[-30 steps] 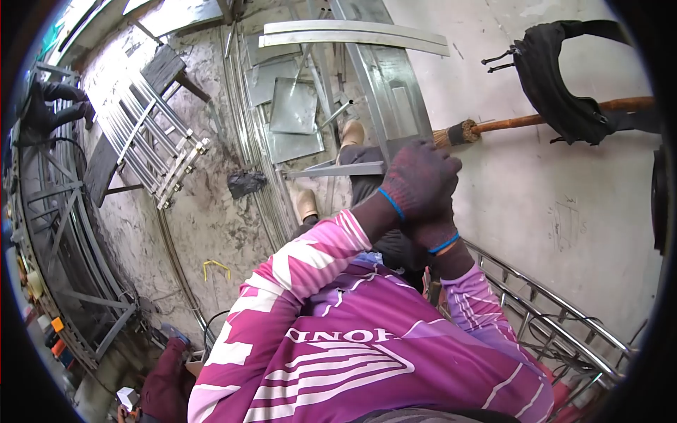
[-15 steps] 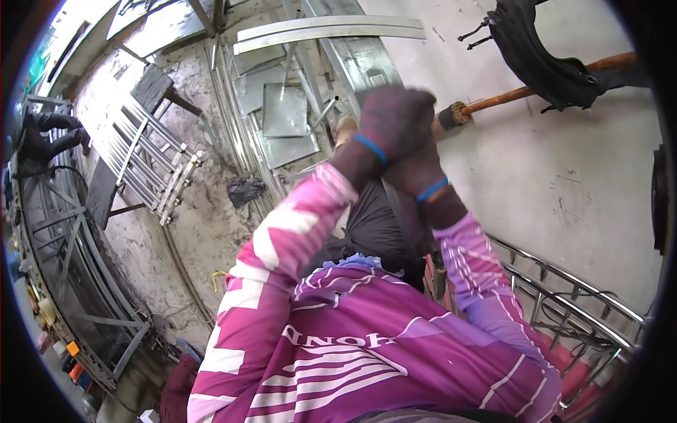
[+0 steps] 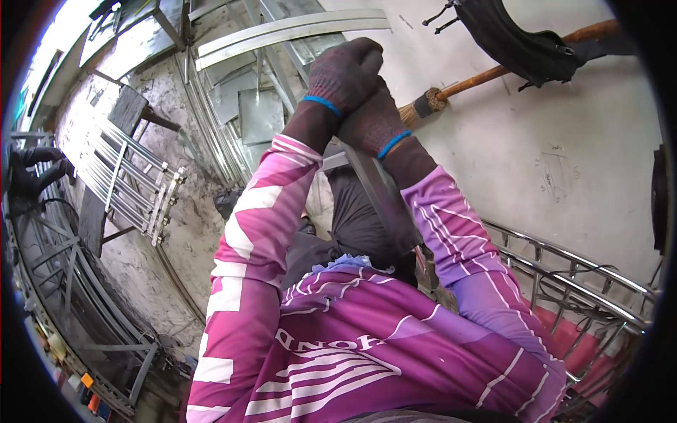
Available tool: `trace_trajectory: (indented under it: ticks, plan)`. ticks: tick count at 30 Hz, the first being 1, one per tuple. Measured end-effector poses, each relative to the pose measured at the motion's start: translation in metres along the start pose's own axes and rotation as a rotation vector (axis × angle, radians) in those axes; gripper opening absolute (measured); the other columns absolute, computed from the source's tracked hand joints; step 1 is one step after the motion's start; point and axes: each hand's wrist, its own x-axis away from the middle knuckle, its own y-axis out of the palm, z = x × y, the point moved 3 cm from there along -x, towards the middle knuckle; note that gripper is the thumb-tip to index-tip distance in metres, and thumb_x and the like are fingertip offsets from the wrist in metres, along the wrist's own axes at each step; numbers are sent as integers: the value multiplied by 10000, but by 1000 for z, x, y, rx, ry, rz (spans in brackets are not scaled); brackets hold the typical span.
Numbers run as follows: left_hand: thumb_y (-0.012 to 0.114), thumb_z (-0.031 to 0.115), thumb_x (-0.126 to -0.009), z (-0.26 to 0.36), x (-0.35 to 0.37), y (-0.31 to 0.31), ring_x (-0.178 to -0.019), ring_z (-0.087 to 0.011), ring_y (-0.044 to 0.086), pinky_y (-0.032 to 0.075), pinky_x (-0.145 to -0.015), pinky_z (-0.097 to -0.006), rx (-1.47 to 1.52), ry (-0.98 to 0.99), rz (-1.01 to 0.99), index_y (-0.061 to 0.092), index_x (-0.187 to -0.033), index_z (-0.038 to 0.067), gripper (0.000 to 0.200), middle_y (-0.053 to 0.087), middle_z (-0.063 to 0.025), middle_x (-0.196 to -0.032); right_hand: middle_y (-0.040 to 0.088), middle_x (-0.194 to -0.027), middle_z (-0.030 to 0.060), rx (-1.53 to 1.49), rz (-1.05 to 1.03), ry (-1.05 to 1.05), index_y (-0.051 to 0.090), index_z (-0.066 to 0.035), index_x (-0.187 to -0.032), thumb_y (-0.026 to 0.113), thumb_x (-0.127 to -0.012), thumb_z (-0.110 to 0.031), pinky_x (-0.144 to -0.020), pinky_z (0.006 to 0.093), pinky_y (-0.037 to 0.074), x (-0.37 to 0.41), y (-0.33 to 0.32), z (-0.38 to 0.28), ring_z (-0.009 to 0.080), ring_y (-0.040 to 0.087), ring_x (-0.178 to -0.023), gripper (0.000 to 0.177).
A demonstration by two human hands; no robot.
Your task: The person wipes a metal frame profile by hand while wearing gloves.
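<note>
Behind the touching left hand (image 3: 347, 72) and right hand (image 3: 374, 125), broom (image 3: 427, 101), metal sheets (image 3: 259, 116).

Gloved left hand (image 3: 345, 70) curls over the gloved right hand (image 3: 372, 125), raised together, perhaps clasping it; a broom (image 3: 451, 90) lies just right of them.

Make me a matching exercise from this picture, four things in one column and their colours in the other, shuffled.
Things:
1 glove cuffs
2 broom handle
3 shirt
4 railing

Colours:
A silver metal
B orange-brown
C blue
D pink and purple

Pairs: 1-C, 2-B, 3-D, 4-A
</note>
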Motion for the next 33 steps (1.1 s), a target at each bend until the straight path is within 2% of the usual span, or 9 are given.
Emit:
trace_trajectory:
  ticks: [2, 5, 7, 10, 16, 19, 27, 32, 33]
  plan:
    - [661, 378, -987, 6, 12, 9, -1003, -375, 794, 614, -935, -471, -126, 62, -28, 822, -1216, 162, 354, 823, -168, -1087, 638, -1519, 143, -27, -90, 71, 637, -131, -1486, 737, -972, -471, -1212, 458, 433, 6, -1, 1, 327, 558, -1440, 625]
    - [672, 364, -984, 24, 56, 39, -960, -388, 768, 593, -875, -516, -146, 234, -34, 829, -1156, 157, 312, 805, -177, -1007, 569, -1608, 140, -101, 197, -91, 538, -130, -1583, 643, -1045, -472, -1318, 472, 318, 62, 41, 19, 318, 475, -1535, 647]
    - [694, 370, -958, 41, 88, 60, -951, -362, 735, 568, -883, -510, -196, 229, -165, 825, -1133, 140, 317, 785, -137, -961, 609, -1524, 162, -155, 242, -93, 565, -103, -1526, 720, -989, -435, -1243, 494, 404, 115, 49, 21, 357, 535, -1458, 650]
    - [693, 378, -964, 50, 110, 76, -975, -349, 742, 569, -892, -492, -83, 367, -295, 823, -1120, 136, 316, 788, -131, -981, 524, -1649, 141, -155, 57, 87, 521, -127, -1598, 601, -1078, -456, -1339, 498, 273, 158, 58, 18, 326, 440, -1559, 621]
    - [660, 381, -997, 18, 46, 35, -983, -354, 801, 626, -930, -470, -39, 172, -82, 834, -1167, 133, 347, 826, -152, -1053, 641, -1475, 157, -215, 214, -17, 596, -100, -1479, 734, -966, -346, -1238, 493, 402, 58, 25, 19, 331, 559, -1439, 585]
    - [637, 389, -1014, 4, -3, 16, -993, -302, 819, 633, -923, -433, 16, 53, -66, 824, -1211, 130, 376, 831, -151, -1042, 715, -1338, 168, 56, 14, -4, 654, -97, -1368, 765, -925, -330, -1168, 471, 462, 3, 1, 15, 329, 652, -1304, 513]
    - [687, 356, -977, 44, 87, 56, -969, -374, 742, 580, -922, -509, -170, 293, -146, 813, -1165, 124, 324, 767, -155, -957, 615, -1540, 142, 51, 230, -161, 564, -112, -1545, 703, -989, -460, -1215, 491, 430, 112, 45, 25, 361, 556, -1441, 670]
    - [699, 369, -968, 39, 100, 66, -987, -373, 731, 568, -923, -510, -95, 375, -200, 815, -1150, 150, 308, 761, -150, -955, 492, -1678, 143, -45, 6, 80, 431, -163, -1679, 672, -1028, -466, -1248, 483, 425, 140, 31, 16, 372, 488, -1526, 757]
    - [698, 369, -968, 37, 89, 59, -986, -373, 733, 570, -926, -513, -96, 317, -174, 817, -1151, 153, 307, 763, -149, -960, 556, -1619, 147, -168, 102, 66, 502, -161, -1626, 702, -1001, -479, -1225, 482, 448, 128, 40, 22, 362, 539, -1480, 729]
